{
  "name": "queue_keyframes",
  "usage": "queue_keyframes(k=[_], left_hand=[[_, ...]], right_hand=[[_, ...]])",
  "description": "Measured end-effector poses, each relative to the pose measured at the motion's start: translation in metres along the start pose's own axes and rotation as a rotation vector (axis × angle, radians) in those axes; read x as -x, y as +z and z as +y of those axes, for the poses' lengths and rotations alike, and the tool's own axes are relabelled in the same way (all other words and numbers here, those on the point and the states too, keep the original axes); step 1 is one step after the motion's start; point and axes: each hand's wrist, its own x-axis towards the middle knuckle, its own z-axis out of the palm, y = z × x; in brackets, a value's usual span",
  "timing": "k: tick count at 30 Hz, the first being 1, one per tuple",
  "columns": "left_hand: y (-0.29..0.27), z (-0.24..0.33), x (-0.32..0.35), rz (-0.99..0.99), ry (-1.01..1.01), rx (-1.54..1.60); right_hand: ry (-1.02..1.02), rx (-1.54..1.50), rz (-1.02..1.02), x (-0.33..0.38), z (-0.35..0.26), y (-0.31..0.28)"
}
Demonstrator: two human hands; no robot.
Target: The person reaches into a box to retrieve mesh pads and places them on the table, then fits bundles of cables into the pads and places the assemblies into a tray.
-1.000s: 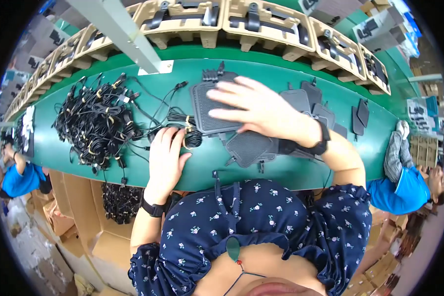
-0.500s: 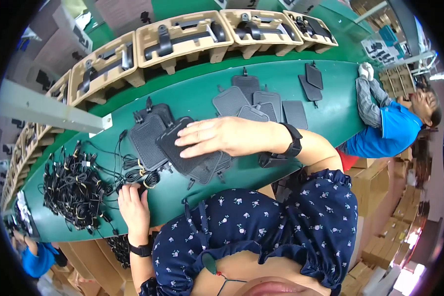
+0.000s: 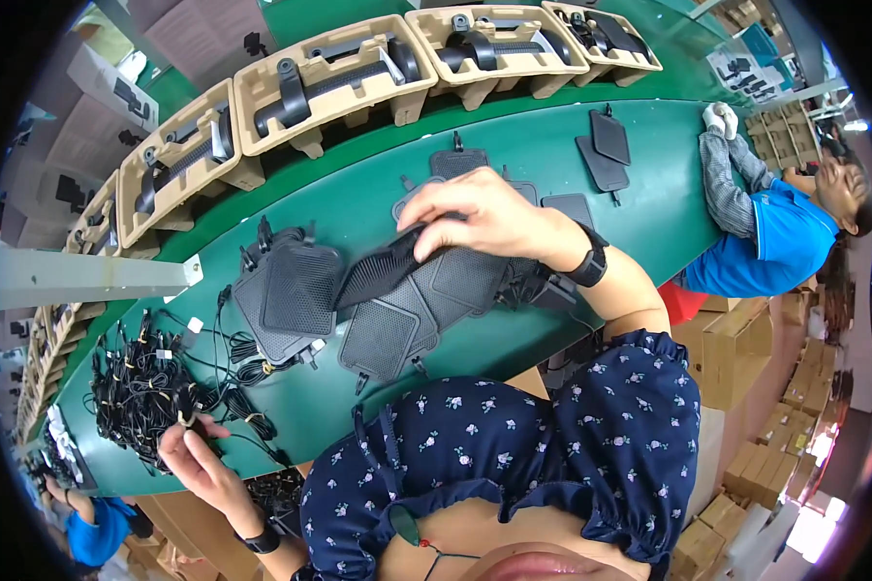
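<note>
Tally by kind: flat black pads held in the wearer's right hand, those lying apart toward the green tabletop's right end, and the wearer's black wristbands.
Flat black ribbed pad in right hand: 1
Flat black rectangular pads lying apart: 2
Black wristbands: 2
Total: 5

Extends the right forearm (image 3: 622, 281) inward from the right, bent at the elbow (image 3: 655, 312), with the right wrist (image 3: 564, 240) roughly in line, bringing the right hand (image 3: 480, 213) out ahead of the torso (image 3: 513, 426), knuckles upward, right fingers (image 3: 426, 201) curled forward and thumb (image 3: 439, 235) set against them from below in a pinch. Angles the left forearm (image 3: 286, 557) up and leftward from the lower edge, with the left wrist (image 3: 243, 516) nearly straight, placing the left hand (image 3: 210, 474) lower and well apart from the right, left fingers (image 3: 176, 447) bent and slightly spread, not clear whether gripping or free.
</note>
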Motion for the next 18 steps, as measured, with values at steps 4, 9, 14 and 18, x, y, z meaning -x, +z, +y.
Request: queue_keyframes(k=[4,9,14,18], left_hand=[[0.009,0.011,-0.017,0.136,0.075,0.067],[0.004,0.016,-0.029,0.278,0.077,0.227],[0.013,0.015,-0.041,0.106,0.103,0.331],[0.011,0.010,-0.042,0.032,0.056,0.316]], right_hand=[[-0.012,0.127,0.201,-0.009,0.002,-0.034],[-0.034,0.313,1.051,-0.021,0.057,-0.138],[0.060,0.805,1.137,-0.009,0.125,-0.225],[0.225,0.796,1.098,-0.023,0.115,-0.232]])
